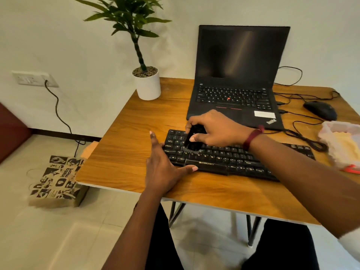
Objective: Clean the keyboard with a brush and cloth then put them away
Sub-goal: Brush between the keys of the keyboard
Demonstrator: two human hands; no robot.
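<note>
A black keyboard point(229, 158) lies on the wooden table point(124, 152), in front of the laptop. My right hand point(216, 129) grips a small black brush point(192, 141), whose bristles touch the keys on the keyboard's left part. My left hand point(165, 168) rests flat on the table at the keyboard's left end, fingers spread, thumb against the front edge. A pale pink and yellow cloth point(341, 141) lies bunched at the table's right edge, apart from both hands.
An open black laptop point(237, 82) stands behind the keyboard. A potted plant point(148, 82) sits at the back left corner, a black mouse point(321, 110) and tangled cables at the right. A printed paper bag point(56, 180) stands on the floor to the left.
</note>
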